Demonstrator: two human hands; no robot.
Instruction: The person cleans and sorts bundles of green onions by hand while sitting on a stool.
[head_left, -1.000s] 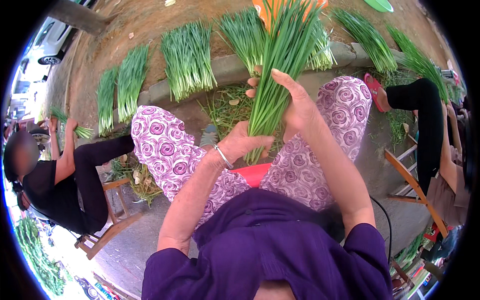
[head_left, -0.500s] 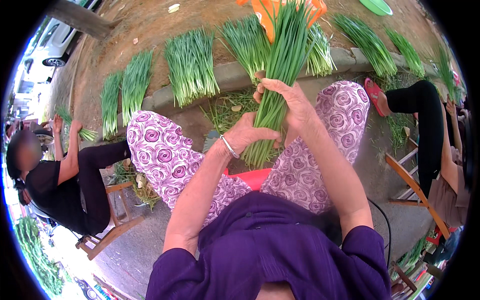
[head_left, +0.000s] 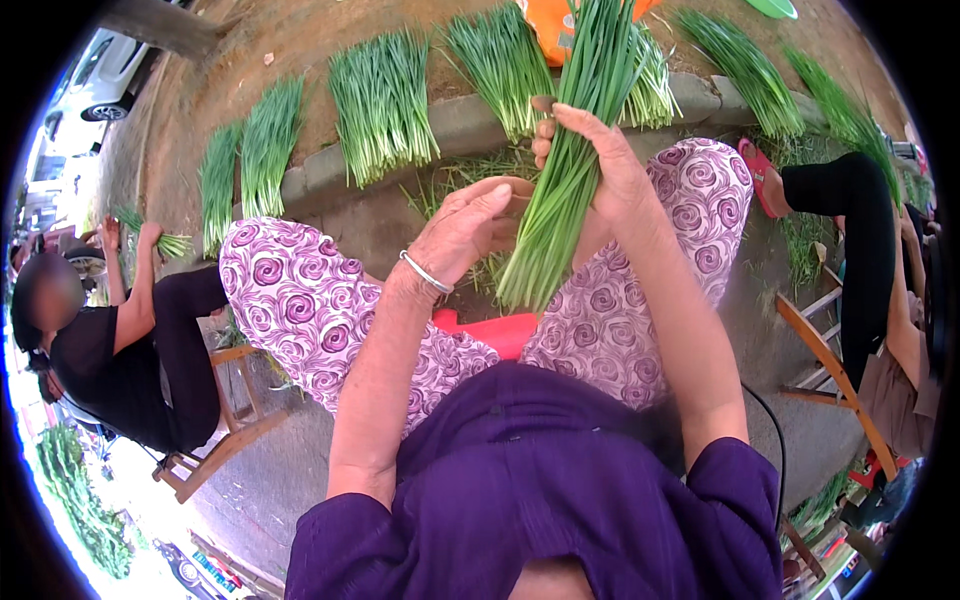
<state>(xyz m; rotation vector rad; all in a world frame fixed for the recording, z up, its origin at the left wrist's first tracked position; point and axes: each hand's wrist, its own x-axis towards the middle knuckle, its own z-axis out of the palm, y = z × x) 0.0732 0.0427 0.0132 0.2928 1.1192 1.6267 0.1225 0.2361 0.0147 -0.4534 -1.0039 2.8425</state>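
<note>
My right hand (head_left: 600,165) is closed around the middle of a bunch of garlic chives (head_left: 575,150). The long flat green leaves slant from the upper right down toward my lap, their lower ends hanging between my knees. My left hand (head_left: 465,230), with a silver bangle at its wrist, is just left of the bunch. Its thumb and fingers are apart and do not grip the leaves; some fingertips are hidden.
Several piles of chives (head_left: 380,105) lie along the stone curb (head_left: 325,172) ahead, near an orange bag (head_left: 548,25). Loose trimmings litter the ground. A seated person (head_left: 120,370) is at left, another person's leg (head_left: 850,215) and a wooden chair (head_left: 835,365) at right.
My left hand has let go of the bunch's lower part and moved up and left. My right hand still holds the bunch, now slightly higher and more to the right.
</note>
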